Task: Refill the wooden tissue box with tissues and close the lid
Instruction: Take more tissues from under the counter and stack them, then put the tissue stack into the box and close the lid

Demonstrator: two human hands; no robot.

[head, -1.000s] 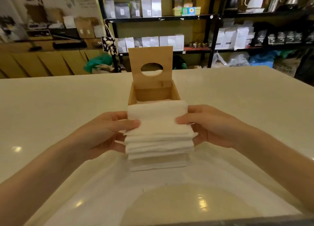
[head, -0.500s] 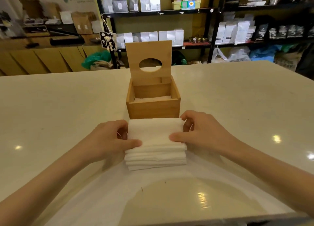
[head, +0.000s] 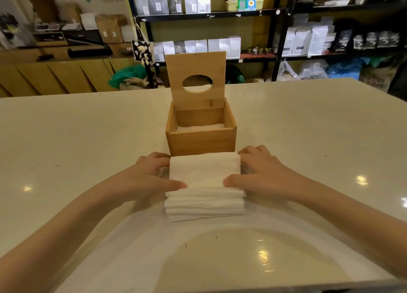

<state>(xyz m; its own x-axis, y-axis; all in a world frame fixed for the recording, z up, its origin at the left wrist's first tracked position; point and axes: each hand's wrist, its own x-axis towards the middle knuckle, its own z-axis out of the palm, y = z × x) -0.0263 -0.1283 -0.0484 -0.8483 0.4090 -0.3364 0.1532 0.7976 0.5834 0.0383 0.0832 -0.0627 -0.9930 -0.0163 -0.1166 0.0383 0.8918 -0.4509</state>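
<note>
A wooden tissue box point(head: 200, 140) stands mid-table with its lid point(head: 196, 68) upright, showing an oval hole. A thin layer of white tissue lies inside it. Just in front of the box rests a stack of folded white tissues point(head: 204, 187) on the table. My left hand point(head: 152, 178) grips the stack's left side, thumb on top. My right hand point(head: 257, 173) holds the right side the same way.
The pale table point(head: 66, 143) is wide, with its far edge behind the box. Beyond it stand black shelves point(head: 279, 39) with bags and jars, and wooden cabinets point(head: 55, 77) at the left.
Both hands have lowered the tissue stack from in front of the box opening down onto the table, and now press its sides there.
</note>
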